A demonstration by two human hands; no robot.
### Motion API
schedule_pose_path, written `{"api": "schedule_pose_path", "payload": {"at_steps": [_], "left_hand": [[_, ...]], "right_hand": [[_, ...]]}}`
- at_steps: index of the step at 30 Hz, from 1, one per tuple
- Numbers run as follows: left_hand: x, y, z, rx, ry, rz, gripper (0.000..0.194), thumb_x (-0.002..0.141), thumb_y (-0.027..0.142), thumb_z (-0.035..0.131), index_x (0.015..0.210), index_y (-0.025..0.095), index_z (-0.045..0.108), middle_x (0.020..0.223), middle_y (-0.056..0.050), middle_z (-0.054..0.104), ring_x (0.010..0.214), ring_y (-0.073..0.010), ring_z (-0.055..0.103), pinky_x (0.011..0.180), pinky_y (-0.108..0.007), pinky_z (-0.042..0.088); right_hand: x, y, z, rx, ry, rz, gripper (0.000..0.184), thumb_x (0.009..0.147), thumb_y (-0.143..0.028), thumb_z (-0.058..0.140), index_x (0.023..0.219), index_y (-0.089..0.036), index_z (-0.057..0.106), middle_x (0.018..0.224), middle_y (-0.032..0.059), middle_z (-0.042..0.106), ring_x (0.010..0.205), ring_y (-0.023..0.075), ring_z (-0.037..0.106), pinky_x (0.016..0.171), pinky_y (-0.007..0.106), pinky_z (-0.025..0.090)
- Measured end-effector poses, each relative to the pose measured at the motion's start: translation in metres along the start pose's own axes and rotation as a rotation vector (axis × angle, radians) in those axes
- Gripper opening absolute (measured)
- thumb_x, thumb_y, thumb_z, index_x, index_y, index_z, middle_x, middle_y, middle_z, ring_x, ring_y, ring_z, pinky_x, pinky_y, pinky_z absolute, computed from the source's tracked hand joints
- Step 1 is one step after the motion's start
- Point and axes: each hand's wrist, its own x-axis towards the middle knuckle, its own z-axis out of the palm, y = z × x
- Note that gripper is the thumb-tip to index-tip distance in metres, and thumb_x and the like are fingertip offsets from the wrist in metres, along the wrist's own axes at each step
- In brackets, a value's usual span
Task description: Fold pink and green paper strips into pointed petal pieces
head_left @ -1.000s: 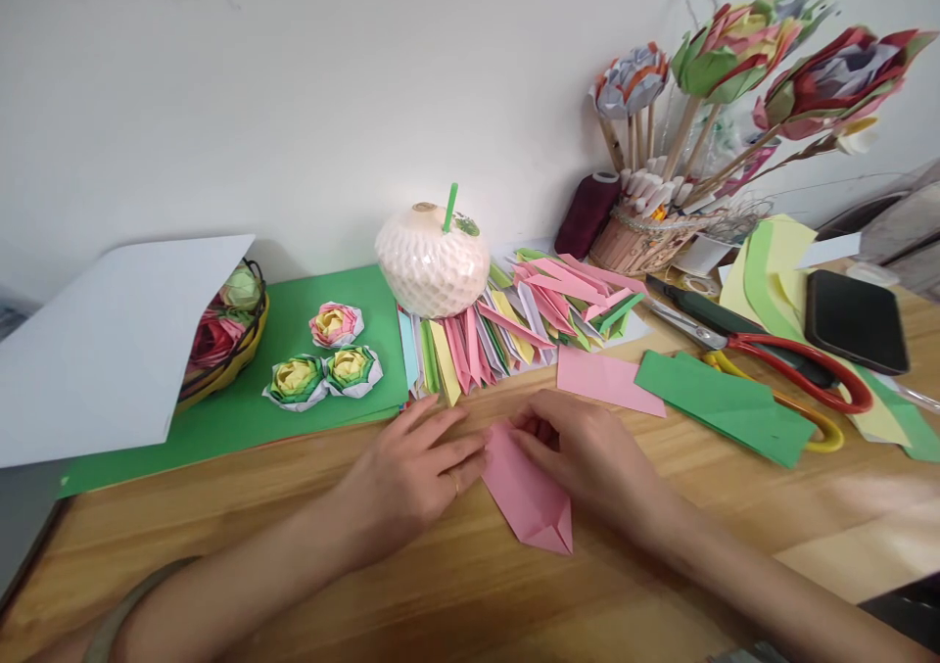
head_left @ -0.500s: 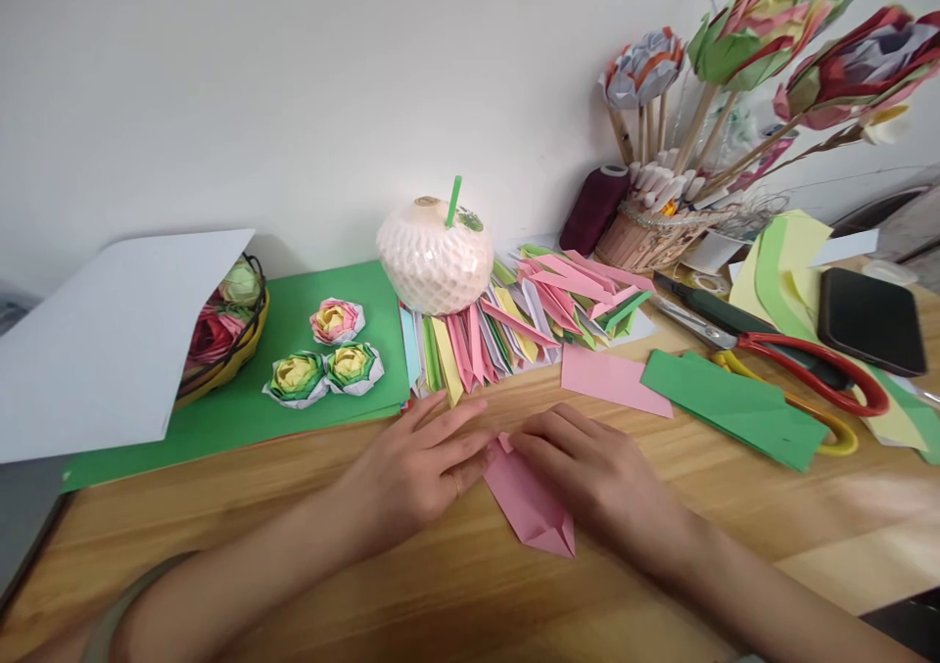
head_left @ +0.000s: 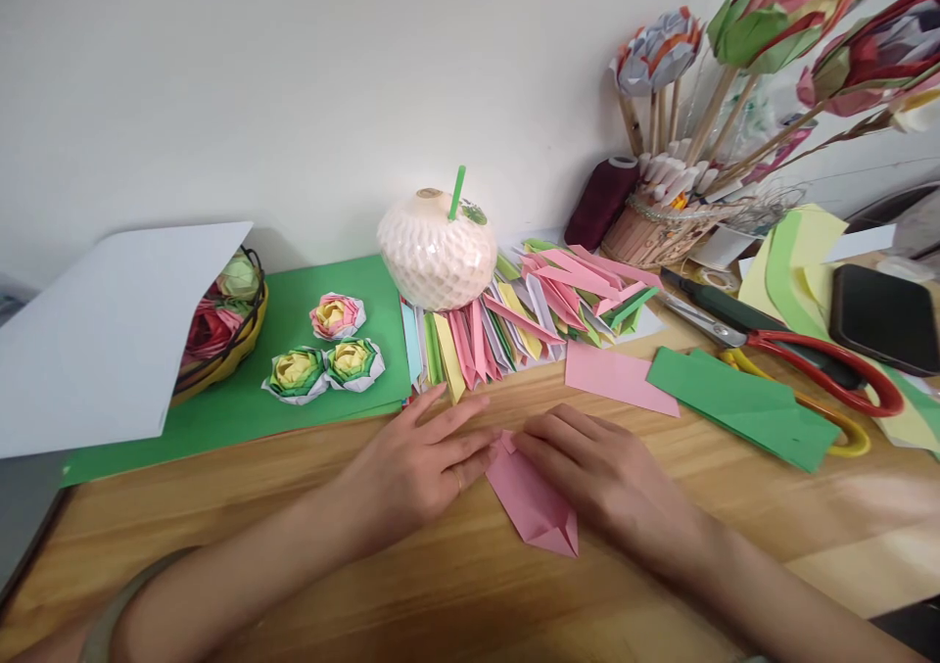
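A piece of pink paper (head_left: 529, 497) lies on the wooden table between my hands, its near end folded into a point and a small fold at its far corner. My left hand (head_left: 422, 462) is spread open, palm down, with fingertips touching the paper's far left edge. Curled over the paper's far right side, my right hand (head_left: 598, 467) presses its fingers together on the fold. The thumb of the right hand is hidden. Just beyond sit a flat pink strip (head_left: 621, 379) and a stack of green strips (head_left: 741, 403).
Many folded paper strips (head_left: 514, 320) lie behind my hands beside a white textured ornament (head_left: 437, 252). Paper flowers (head_left: 298, 374) rest on green sheets (head_left: 367, 281) at left. To the right are red-handled scissors (head_left: 822, 350), a phone (head_left: 885, 315) and a basket of stemmed flowers (head_left: 653, 227).
My right hand's fingers have moved from pinching the paper's far corner to lying pressed over its right side. A small fold now shows at that corner. The left hand stays nearly still.
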Motion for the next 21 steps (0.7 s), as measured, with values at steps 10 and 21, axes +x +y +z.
{"api": "schedule_pose_path", "payload": {"at_steps": [10, 21], "left_hand": [[-0.002, 0.000, 0.005, -0.019, 0.003, 0.004, 0.026, 0.094, 0.011, 0.044, 0.115, 0.011, 0.060, 0.119, -0.009, 0.064, 0.119, -0.0269, 0.052, 0.098, -0.052, 0.041], [-0.002, 0.002, 0.003, -0.010, 0.038, -0.018, 0.032, 0.096, 0.009, 0.035, 0.106, 0.013, 0.065, 0.118, -0.004, 0.065, 0.115, -0.0282, 0.053, 0.095, -0.052, 0.045]], "right_hand": [[0.006, 0.002, -0.003, 0.118, -0.059, 0.091, 0.023, 0.094, -0.016, 0.042, 0.102, -0.014, 0.064, 0.088, 0.0075, 0.059, 0.078, 0.0186, 0.051, 0.065, 0.031, 0.045], [-0.013, 0.005, -0.016, 0.114, -0.071, 0.114, 0.023, 0.091, -0.011, 0.044, 0.100, -0.017, 0.064, 0.090, 0.0075, 0.060, 0.083, 0.0201, 0.055, 0.070, 0.035, 0.048]]}}
